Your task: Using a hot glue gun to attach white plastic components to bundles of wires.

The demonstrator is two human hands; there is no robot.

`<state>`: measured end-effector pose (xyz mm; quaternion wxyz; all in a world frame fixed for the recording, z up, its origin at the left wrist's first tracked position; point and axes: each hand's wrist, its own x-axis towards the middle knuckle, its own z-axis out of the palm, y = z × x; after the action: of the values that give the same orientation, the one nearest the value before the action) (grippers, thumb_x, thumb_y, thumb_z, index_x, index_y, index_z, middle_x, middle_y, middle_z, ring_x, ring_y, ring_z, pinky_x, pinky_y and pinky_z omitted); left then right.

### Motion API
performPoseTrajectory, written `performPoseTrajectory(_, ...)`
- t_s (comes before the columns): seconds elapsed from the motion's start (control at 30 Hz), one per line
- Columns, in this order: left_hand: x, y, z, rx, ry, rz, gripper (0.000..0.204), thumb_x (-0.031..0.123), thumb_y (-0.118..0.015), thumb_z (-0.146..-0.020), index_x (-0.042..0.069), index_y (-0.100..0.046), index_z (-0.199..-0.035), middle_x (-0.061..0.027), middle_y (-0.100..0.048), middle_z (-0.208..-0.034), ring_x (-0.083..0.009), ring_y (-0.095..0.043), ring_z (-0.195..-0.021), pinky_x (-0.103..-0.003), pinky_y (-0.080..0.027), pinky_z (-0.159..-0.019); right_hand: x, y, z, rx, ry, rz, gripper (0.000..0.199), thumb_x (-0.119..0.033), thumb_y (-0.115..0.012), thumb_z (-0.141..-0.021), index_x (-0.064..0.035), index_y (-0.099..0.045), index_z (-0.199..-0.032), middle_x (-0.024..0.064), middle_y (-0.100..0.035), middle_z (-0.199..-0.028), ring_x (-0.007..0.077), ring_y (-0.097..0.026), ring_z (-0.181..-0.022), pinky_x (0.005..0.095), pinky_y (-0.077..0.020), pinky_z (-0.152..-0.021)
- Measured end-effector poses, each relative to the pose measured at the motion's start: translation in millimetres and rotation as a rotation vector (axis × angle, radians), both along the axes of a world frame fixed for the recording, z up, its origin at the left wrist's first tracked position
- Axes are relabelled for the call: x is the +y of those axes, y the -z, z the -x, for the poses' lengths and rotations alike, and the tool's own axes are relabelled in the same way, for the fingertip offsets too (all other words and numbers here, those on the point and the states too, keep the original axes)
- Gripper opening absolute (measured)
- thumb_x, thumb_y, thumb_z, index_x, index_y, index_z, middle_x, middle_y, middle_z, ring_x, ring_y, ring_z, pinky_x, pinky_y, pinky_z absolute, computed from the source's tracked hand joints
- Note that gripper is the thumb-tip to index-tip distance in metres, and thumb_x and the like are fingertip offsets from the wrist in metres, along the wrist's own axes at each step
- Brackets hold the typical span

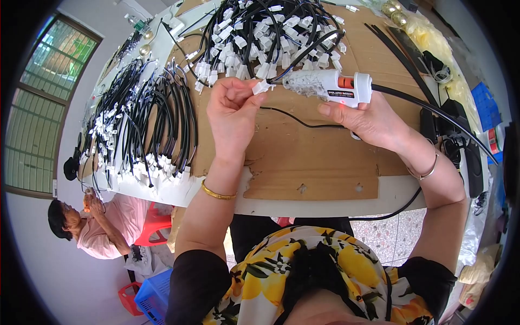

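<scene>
My left hand (pixel 233 108) is closed, its thumb and fingertips pinching a small white plastic connector (pixel 262 88). My right hand (pixel 368 120) is wrapped round the handle of a white glue gun (pixel 349 89) with an orange part on its body. The front of the gun is covered in clear, crusted lumps, and its nozzle end points left, close to the connector. From the gun's back end a long black rod or tube (pixel 428 105) runs off to the right. Whether the nozzle touches the connector I cannot tell.
A big heap of black cables with white connectors (pixel 265 40) lies at the far side, on cardboard (pixel 309 168). More bundled cables (pixel 157 114) lie on the left. A black power cord (pixel 303 122) crosses the cardboard. A seated person in pink (pixel 111 225) works at the left.
</scene>
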<state>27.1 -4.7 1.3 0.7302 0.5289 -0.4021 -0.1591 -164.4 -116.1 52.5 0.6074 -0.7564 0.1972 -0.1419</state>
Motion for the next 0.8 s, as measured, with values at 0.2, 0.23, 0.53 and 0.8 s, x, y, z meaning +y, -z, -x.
performPoseTrajectory(0.2, 0.0, -2.8, 3.6, -0.037, -0.039, 0.003, 0.03, -0.016, -0.057, -0.069, 0.002, -0.043, -0.088, -0.0147, -0.06, -0.09, -0.0169, -0.06, -0.082, -0.024, -0.049, -0.072, -0.8, 2.1, 2.0, -0.07, -0.003, -0.047, 0.039, -0.032, -0.063, -0.078, -0.0035, -0.051, -0.103, -0.0021, -0.056, -0.081, 0.0031, -0.047, -0.072, 0.0181, -0.0394, -0.061)
performPoseTrajectory(0.23, -0.3, -2.4, 3.2, -0.037, -0.039, 0.002, 0.03, -0.016, -0.057, -0.069, 0.002, -0.043, -0.088, -0.0147, -0.06, -0.09, -0.0169, -0.06, -0.082, -0.024, -0.049, -0.072, -0.5, 2.3, 1.7, -0.07, 0.008, -0.025, 0.038, -0.031, -0.062, -0.078, -0.0037, -0.051, -0.102, -0.0021, -0.056, -0.081, 0.003, -0.047, -0.071, 0.0179, -0.0391, -0.06)
performPoseTrajectory(0.53, -0.3, -3.0, 5.1, -0.093, -0.043, 0.026, 0.03, -0.016, -0.058, -0.068, 0.002, -0.043, -0.087, -0.0142, -0.059, -0.09, -0.0158, -0.059, -0.083, -0.023, -0.048, -0.071, 0.4, -2.1, 1.3, -0.029, -0.001, 0.026, 0.029, -0.028, -0.061, -0.079, -0.0039, -0.055, -0.094, -0.0037, -0.053, -0.073, 0.0025, -0.043, -0.063, 0.0179, -0.0359, -0.054)
performPoseTrajectory(0.8, -0.1, -3.4, 6.5, -0.122, -0.054, 0.005, 0.028, -0.015, -0.058, -0.069, 0.002, -0.043, -0.087, -0.013, -0.06, -0.089, -0.0141, -0.059, -0.083, -0.021, -0.047, -0.07, -0.9, -0.9, 1.7, -0.044, 0.022, -0.004, 0.034, -0.032, -0.061, -0.079, -0.0031, -0.055, -0.097, -0.0035, -0.053, -0.073, 0.0023, -0.043, -0.064, 0.0175, -0.0365, -0.056)
